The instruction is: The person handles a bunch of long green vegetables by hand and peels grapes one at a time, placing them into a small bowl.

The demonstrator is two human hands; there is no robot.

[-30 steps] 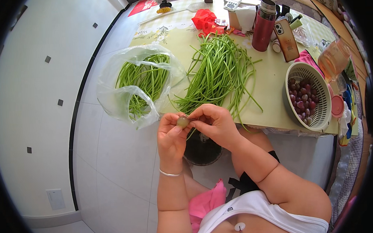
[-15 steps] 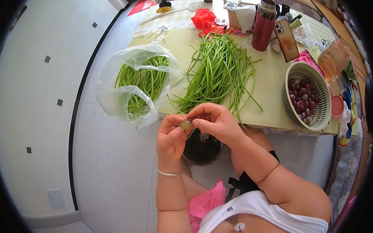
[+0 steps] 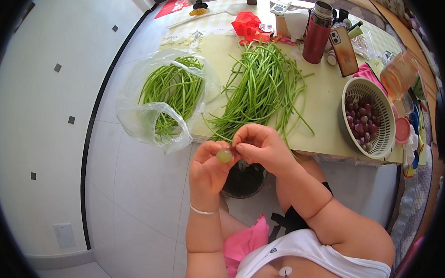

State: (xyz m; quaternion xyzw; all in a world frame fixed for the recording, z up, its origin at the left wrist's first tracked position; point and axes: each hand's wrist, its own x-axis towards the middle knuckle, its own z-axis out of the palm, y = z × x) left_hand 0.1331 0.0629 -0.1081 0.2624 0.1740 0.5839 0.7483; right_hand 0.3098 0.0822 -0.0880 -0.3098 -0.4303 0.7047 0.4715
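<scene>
Between the thumb and fingers of my left hand [image 3: 207, 168] is a grape [image 3: 224, 155], its pale green flesh bare where it faces up. My right hand [image 3: 262, 147] pinches a bit of reddish skin at the grape's right side; the fingertips partly hide it. Both hands are held over a dark bin [image 3: 244, 180] below the table's front edge. Just beyond them a loose heap of long green stems [image 3: 262, 86] lies on the table. On the right, a double-walled colander [image 3: 345, 107] holds several dark red grapes [image 3: 363, 122].
An open clear plastic bag [image 3: 133, 120] of green stems [image 3: 174, 89] rests at the table's left edge. Behind are a red thermos [image 3: 318, 35], a phone [image 3: 344, 51] leaning upright and a crumpled red bag [image 3: 246, 25]. A clear pinkish jug [image 3: 398, 75] stands past the colander.
The grape now shows more bare green flesh. My right hand has shifted slightly right, away from my left fingertips. The view has moved a little.
</scene>
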